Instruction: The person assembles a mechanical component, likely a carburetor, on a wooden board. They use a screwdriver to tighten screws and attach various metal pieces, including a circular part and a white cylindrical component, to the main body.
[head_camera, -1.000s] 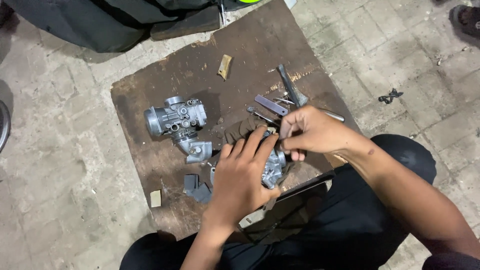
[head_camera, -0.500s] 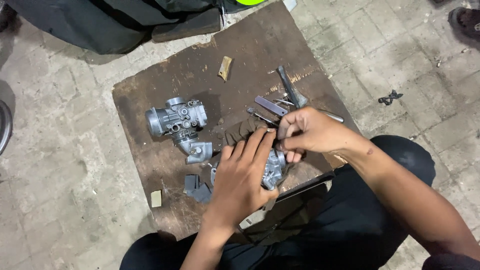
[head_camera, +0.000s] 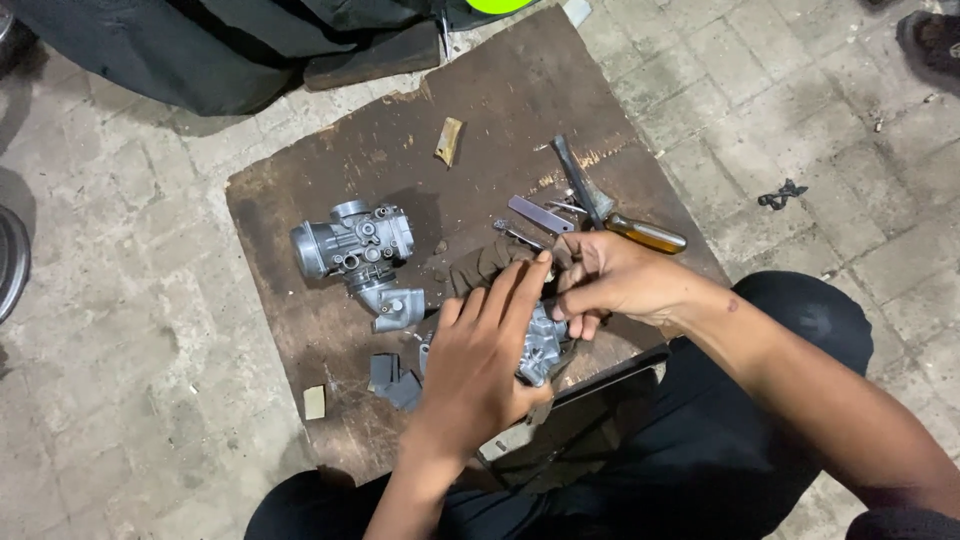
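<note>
My left hand (head_camera: 482, 362) lies over a grey metal carburetor body (head_camera: 542, 345) near the front edge of a dark wooden board (head_camera: 480, 100), gripping it from above. My right hand (head_camera: 610, 280) is closed just above it, fingers pinched on something small that I cannot make out, touching the left fingertips. A dark rag (head_camera: 485, 268) lies under the hands. A second carburetor (head_camera: 355, 245) with a curved intake piece (head_camera: 392, 305) stands to the left on the board, apart from both hands.
A screwdriver with an amber handle (head_camera: 645, 234), flat metal tools (head_camera: 540, 215) and a dark bar (head_camera: 578, 180) lie behind my right hand. Small grey parts (head_camera: 392, 378) and a pale block (head_camera: 314, 402) sit at the board's front left. Dark cloth (head_camera: 180, 50) lies at top.
Both hands stay on the carburetor body; the right hand's fingers have shifted slightly. The view has drifted a little; nothing else has moved.
</note>
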